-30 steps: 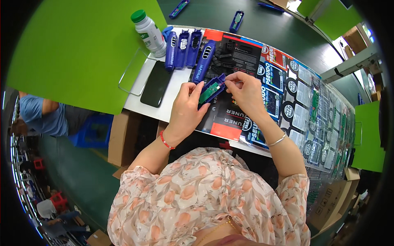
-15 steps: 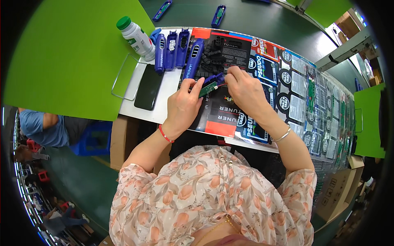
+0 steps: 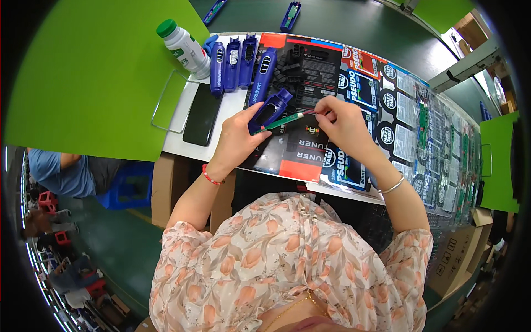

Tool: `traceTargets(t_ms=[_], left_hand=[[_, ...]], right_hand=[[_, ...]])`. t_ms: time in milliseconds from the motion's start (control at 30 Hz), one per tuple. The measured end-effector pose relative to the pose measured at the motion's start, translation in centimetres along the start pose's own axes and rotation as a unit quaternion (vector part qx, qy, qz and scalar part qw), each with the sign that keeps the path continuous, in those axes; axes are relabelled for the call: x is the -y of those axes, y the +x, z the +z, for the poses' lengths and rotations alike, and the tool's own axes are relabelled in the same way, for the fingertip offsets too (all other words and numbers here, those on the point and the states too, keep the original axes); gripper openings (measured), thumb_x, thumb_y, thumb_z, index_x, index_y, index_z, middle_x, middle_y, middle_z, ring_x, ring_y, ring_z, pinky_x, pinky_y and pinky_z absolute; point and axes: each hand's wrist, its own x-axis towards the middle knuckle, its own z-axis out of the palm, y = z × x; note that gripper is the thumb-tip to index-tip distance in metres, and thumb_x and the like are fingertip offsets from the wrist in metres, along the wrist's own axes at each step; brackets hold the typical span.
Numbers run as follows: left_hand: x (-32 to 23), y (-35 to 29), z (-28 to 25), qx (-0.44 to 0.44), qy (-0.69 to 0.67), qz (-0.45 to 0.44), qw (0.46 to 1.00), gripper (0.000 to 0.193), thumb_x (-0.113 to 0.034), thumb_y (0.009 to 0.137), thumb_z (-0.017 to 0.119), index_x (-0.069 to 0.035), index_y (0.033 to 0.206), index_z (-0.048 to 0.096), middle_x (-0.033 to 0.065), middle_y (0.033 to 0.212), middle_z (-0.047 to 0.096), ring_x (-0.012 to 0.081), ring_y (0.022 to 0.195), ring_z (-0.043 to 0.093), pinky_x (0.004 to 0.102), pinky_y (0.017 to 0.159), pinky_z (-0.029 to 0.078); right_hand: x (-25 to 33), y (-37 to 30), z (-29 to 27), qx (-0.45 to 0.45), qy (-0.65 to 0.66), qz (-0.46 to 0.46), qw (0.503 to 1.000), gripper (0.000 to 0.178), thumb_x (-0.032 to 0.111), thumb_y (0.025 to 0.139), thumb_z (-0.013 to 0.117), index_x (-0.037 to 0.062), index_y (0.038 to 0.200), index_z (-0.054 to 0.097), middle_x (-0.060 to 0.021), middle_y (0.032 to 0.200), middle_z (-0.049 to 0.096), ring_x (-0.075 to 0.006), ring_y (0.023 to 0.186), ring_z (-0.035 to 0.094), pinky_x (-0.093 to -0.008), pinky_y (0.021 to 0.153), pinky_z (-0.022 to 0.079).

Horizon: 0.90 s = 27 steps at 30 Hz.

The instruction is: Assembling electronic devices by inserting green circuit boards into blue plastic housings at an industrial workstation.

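My left hand (image 3: 239, 135) is closed around a dark blue plastic housing (image 3: 269, 112), its hollow side facing up. The same fingers pinch a narrow green circuit board (image 3: 283, 121), which lies slanted along the housing's near side. Thin reddish wires (image 3: 308, 113) run from the board's right end to my right hand (image 3: 344, 128), whose thumb and forefinger are pinched on them. Just beyond my left hand, a blue housing with slots (image 3: 263, 74) lies beside several similar blue housings (image 3: 232, 63). Small black plastic parts (image 3: 289, 66) are heaped to their right.
A black phone (image 3: 203, 116) and a green-capped white bottle (image 3: 187, 51) stand left, near a green partition (image 3: 99, 72). Printed sheets (image 3: 310, 149) cover the tabletop. Clear plastic trays with green boards (image 3: 437, 138) fill the right side. Another blue housing (image 3: 290, 16) lies farther back.
The blue housing has turned in my left hand, so its hollow now shows. My right hand has drawn away to the right, leaving the wires stretched between it and the board.
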Motion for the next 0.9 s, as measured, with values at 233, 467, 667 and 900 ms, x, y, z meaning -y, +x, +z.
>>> traceTargets(t_ms=[233, 467, 667, 900], left_hand=[[-2.1, 0.4, 1.6, -0.005, -0.098, -0.036, 0.994, 0.064, -0.008, 0.073, 0.081, 0.001, 0.131, 0.055, 0.0151, 0.107, 0.071, 0.0169, 0.095, 0.068, 0.0285, 0.085, 0.052], [-2.7, 0.5, 2.6, 0.055, -0.228, -0.075, 0.969, 0.077, -0.003, 0.074, 0.078, 0.002, 0.142, 0.042, 0.0102, 0.116, 0.065, 0.0119, 0.098, 0.062, 0.0269, 0.086, 0.05], [-3.5, 0.6, 3.0, 0.08, -0.225, -0.084, 0.967, 0.079, -0.003, 0.079, 0.075, 0.002, 0.146, 0.035, 0.0086, 0.116, 0.063, 0.0104, 0.099, 0.059, 0.0263, 0.088, 0.049], [-2.7, 1.4, 4.4, 0.046, -0.682, -0.223, 0.695, 0.051, -0.014, 0.103, 0.043, 0.001, 0.149, 0.029, 0.01, 0.126, 0.059, 0.0179, 0.104, 0.062, 0.0323, 0.095, 0.05]], right_hand=[[3.1, 1.5, 1.1, -0.042, 0.258, 0.237, 0.936, 0.035, 0.022, 0.084, 0.074, -0.0038, 0.106, 0.063, -0.0055, 0.081, 0.067, -0.0106, 0.064, 0.066, -0.0219, 0.052, 0.051], [2.6, 1.5, 1.7, -0.071, 0.269, 0.253, 0.926, 0.037, 0.019, 0.083, 0.074, -0.0044, 0.108, 0.06, -0.0108, 0.086, 0.07, -0.0133, 0.068, 0.069, -0.0226, 0.05, 0.052], [3.2, 1.9, 2.1, -0.117, 0.244, 0.256, 0.928, 0.046, 0.015, 0.081, 0.076, -0.0017, 0.117, 0.053, -0.0101, 0.084, 0.069, -0.0125, 0.066, 0.067, -0.0226, 0.049, 0.052], [2.9, 1.8, 0.1, -0.156, 0.282, 0.198, 0.926, 0.045, 0.012, 0.08, 0.077, -0.001, 0.117, 0.053, -0.008, 0.084, 0.069, -0.0096, 0.07, 0.066, -0.02, 0.053, 0.052]])
